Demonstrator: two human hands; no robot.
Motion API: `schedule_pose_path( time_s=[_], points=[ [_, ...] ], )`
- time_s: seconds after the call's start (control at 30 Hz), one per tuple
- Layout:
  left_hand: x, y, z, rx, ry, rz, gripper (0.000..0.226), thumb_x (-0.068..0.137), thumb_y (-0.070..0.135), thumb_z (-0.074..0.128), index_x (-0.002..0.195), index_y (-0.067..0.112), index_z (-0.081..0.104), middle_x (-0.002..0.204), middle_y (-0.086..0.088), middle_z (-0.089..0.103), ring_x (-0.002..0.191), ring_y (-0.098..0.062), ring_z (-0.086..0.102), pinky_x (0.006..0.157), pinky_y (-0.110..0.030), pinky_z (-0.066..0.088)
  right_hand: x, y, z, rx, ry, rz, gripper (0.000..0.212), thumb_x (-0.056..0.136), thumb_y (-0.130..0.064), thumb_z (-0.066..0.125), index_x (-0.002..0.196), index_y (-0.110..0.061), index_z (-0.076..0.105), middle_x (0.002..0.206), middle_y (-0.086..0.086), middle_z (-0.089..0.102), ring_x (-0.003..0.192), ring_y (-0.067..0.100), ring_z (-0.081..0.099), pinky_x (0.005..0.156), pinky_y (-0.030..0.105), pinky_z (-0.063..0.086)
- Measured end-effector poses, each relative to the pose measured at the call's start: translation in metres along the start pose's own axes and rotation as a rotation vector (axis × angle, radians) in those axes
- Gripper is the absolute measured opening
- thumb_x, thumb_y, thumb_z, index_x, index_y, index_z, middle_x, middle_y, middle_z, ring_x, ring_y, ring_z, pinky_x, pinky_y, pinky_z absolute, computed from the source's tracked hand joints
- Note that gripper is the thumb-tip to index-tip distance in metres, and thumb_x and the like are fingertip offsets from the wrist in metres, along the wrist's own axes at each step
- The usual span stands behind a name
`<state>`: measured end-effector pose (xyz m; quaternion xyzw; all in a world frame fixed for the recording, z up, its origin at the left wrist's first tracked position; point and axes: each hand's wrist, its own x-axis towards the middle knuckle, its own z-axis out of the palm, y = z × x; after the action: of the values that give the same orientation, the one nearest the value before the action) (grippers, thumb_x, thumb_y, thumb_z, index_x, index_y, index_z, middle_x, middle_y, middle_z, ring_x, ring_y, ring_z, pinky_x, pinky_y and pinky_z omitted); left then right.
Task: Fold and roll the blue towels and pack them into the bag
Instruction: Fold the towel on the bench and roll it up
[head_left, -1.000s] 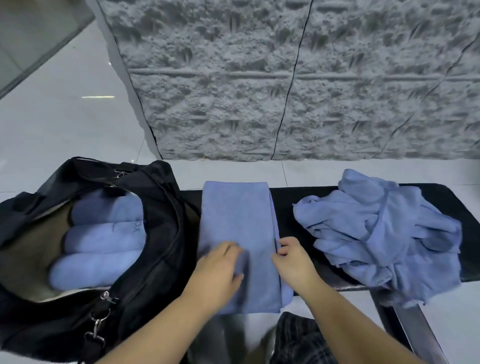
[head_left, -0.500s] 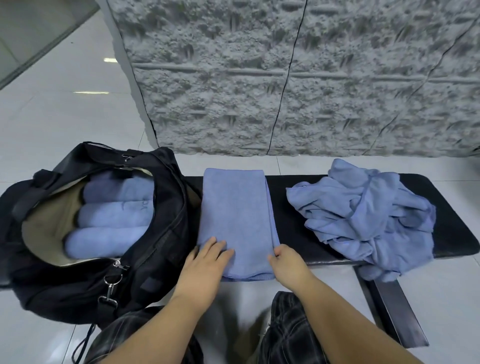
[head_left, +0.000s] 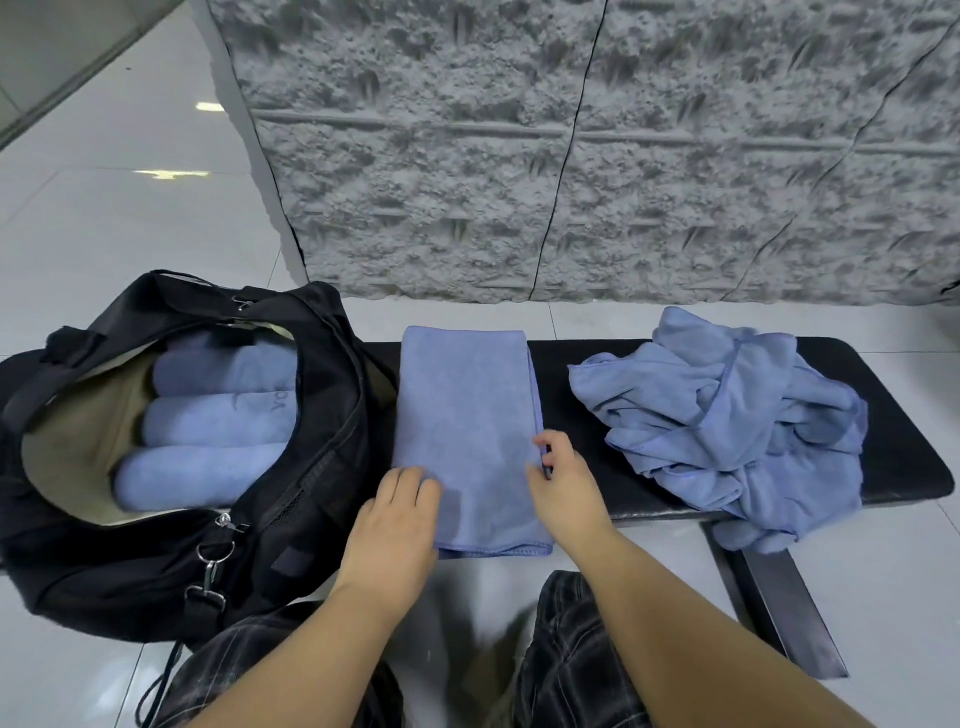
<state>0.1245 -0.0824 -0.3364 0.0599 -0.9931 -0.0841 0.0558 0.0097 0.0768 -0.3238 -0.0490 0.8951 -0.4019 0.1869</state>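
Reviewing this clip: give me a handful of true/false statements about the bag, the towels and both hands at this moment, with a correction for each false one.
1. The open black fabric bag holds rolled blue towels. True.
2. The long folded blue towel lies flat across the black padded bench, its near end overhanging the front edge. True.
3. The crumpled heap of blue towels sits between the bag and the folded towel. False: it lies at the bench's right end, beyond the folded towel.
4. The left hand is inside the bag. False: it rests at the folded towel's near left edge.
5. The right hand is at the folded towel's right edge. True.
6. The folded towel is already rolled up. False: it lies flat.
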Motion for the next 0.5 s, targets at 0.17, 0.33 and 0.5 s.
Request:
schedule_pose_path(
  time_s=[0.17, 0.33, 0.5],
  points=[
    [0.0, -0.003, 0.005, 0.044, -0.018, 0.121, 0.058, 0.02, 0.006, 0.084, 0.067, 0.017, 0.052, 0.072, -0.001, 0.051, 0.072, -0.021, 0.039, 0.041, -0.025, 0.036, 0.019, 0.01, 0.0, 0.006, 0.001, 0.005, 0.033, 0.095, -0.005, 0.04, 0.118, -0.015, 0.062, 0.102, 0.008, 0.053, 0.068, 0.009, 0.047, 0.06, 0.014, 0.036],
    [-0.001, -0.004, 0.016, 0.138, -0.141, 0.103, 0.075, 0.001, 0.014, 0.085, 0.071, 0.014, 0.057, 0.068, -0.001, 0.055, 0.062, -0.022, 0.056, 0.042, -0.023, 0.038, 0.024, 0.013, 0.0, -0.051, 0.076, -0.002, 0.028, 0.096, -0.005, 0.042, 0.117, -0.008, 0.06, 0.106, 0.008, 0.047, 0.084, 0.016, 0.048, 0.074, 0.019, 0.036],
    [-0.002, 0.008, 0.022, 0.288, -0.1, 0.122, 0.066, 0.024, 0.002, 0.064, 0.084, 0.012, 0.036, 0.07, -0.009, 0.051, 0.061, -0.024, 0.049, 0.047, -0.031, 0.039, 0.015, 0.008, 0.001, -0.254, 0.134, -0.151, 0.026, 0.08, 0.008, 0.045, 0.097, -0.005, 0.06, 0.094, 0.003, 0.041, 0.085, 0.023, 0.047, 0.069, 0.026, 0.036]
  ],
)
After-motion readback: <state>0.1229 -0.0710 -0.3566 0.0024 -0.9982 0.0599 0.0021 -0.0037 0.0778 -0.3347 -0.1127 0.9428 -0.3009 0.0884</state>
